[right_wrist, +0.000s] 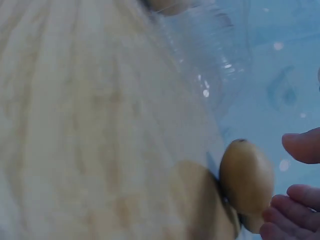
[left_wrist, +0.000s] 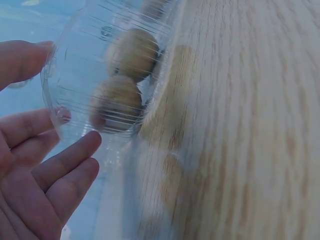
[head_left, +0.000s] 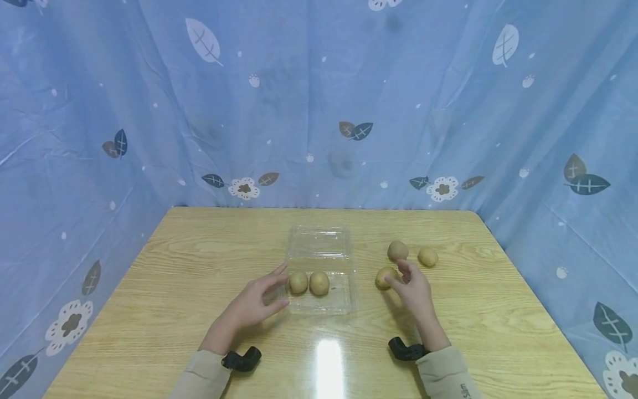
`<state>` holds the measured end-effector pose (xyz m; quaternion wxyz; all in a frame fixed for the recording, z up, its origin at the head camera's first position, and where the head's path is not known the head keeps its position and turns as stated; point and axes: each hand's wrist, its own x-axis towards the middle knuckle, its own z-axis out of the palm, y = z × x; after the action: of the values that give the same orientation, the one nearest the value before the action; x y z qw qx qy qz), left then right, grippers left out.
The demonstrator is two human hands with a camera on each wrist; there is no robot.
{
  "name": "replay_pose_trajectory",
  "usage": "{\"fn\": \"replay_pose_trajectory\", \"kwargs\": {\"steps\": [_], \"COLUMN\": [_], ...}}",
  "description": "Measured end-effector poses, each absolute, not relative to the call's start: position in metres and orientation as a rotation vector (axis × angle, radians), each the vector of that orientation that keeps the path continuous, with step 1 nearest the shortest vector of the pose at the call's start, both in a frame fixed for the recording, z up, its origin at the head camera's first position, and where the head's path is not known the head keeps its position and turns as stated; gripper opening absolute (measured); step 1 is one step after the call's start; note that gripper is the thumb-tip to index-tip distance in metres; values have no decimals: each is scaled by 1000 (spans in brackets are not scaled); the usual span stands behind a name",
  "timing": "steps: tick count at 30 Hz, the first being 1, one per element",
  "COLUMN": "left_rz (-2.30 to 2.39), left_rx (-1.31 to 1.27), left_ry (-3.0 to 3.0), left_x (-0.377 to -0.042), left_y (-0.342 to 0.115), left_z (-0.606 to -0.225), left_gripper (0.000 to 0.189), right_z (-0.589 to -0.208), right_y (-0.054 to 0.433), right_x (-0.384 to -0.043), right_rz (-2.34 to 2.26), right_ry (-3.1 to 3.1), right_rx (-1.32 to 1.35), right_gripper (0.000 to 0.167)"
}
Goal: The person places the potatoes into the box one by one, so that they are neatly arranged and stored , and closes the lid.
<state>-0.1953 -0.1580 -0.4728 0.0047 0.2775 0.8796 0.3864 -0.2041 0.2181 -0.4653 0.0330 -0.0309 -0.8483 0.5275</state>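
Note:
A clear plastic clamshell box (head_left: 344,299) lies with its lid (head_left: 319,244) folded back. In its near half sit two round yellow-brown fruits (head_left: 298,282) (head_left: 319,283), side by side toward the left. My left hand (head_left: 256,302) is at the box's left side, thumb and fingers spread, fingertips right at the thin plastic edge in the left wrist view. To the right of the box, another yellow-brown fruit (head_left: 386,277) rests on the table. My right hand (head_left: 413,288) reaches over it with thumb and fingers apart; the right wrist view shows a gap between thumb and fruit (right_wrist: 247,176).
Behind my right hand lie a browner round fruit (head_left: 397,250) and a yellowish one (head_left: 428,256). A wood-grain table (head_left: 199,244) carries everything. Blue patterned curtains (head_left: 309,111) hang at its back and sides. A black wrist mount (head_left: 242,359) sits on each arm.

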Motion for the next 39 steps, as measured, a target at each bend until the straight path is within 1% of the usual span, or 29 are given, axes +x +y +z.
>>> {"fn": "replay_pose_trajectory", "kwargs": {"steps": [6,24,33,39], "left_rz": [1204,1210,1213,1220], "left_rx": [855,873,873,862], "left_ry": [2751,2748,2760,2758], "left_x": [-195,-196,-195,-195], "left_y": [-157,-157,-158,-158], "left_z": [-471,-473,-476,-475], "left_gripper": [57,58,57,57], "right_z": [-472,-476,-483,-485], "right_y": [217,212,213,214], "right_x": [-206,-208,-212,-216], "right_rz": [1538,1531,1661,1818], "right_ry": [-2708,-2740,-2669,-2554], "right_rx": [-124,-55,-3,116], "right_gripper": [66,66,65,65]}}
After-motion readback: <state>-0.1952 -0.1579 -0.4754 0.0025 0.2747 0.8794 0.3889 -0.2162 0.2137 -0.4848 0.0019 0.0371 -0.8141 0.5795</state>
